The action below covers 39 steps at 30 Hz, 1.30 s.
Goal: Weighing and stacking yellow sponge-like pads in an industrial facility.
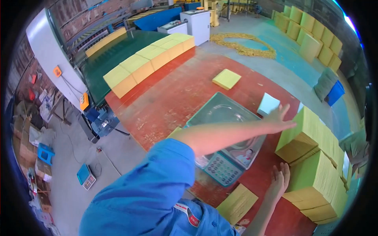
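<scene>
My left arm, in a blue sleeve, reaches rightward across a digital weighing scale (224, 169) with a clear tray and a keypad. My left hand (278, 119) has its fingers spread, beside the far stack of yellow paper (297, 141) on the table's right side. Lower down, my right hand (278, 180) is held with its fingers stretched out, close to the near stack of yellow paper (307, 177). Neither hand holds anything; whether the fingers touch the stacks I cannot tell. A small pale blue pad (268, 104) lies just past my left hand.
A yellow block (226, 79) lies on the red table (165, 102), another yellow block (238, 203) near me. Yellow blocks (151, 59) line its far left edge beside a green conveyor (94, 74). A second scale (85, 176) sits on the floor; a blue bin (335, 93) stands right.
</scene>
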Motion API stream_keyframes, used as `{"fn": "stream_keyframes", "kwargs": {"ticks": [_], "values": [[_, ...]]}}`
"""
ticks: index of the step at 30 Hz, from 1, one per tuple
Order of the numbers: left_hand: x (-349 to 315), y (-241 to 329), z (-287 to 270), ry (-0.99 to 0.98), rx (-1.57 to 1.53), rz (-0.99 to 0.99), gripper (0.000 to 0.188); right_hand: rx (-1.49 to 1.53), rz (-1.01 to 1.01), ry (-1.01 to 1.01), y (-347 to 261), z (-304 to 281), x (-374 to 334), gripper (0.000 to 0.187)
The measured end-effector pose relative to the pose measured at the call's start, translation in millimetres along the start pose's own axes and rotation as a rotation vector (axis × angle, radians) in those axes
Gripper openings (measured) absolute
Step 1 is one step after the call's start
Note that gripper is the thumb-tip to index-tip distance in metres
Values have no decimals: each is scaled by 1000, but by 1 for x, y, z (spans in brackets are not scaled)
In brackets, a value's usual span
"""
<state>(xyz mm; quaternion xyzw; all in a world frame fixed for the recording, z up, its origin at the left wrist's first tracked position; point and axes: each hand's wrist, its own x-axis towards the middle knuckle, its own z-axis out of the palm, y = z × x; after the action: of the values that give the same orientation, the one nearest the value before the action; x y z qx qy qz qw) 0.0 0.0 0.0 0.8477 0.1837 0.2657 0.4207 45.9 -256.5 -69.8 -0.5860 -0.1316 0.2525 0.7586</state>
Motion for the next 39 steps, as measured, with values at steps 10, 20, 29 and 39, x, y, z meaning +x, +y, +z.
{"fn": "stream_keyframes", "kwargs": {"ticks": [10,20,29,39], "values": [[-232,-229,-402,561,795,-532,78,-83,142,-800,91,233,-186,36],[-381,-332,-586,235,1116,-739,74,-80,634,-1085,205,406,-278,32],[-405,-284,-530,53,1025,-274,79,-135,851,-1170,279,425,-306,39],[-477,-163,-387,166,624,-352,83,39,719,-1019,289,396,-318,63]]}}
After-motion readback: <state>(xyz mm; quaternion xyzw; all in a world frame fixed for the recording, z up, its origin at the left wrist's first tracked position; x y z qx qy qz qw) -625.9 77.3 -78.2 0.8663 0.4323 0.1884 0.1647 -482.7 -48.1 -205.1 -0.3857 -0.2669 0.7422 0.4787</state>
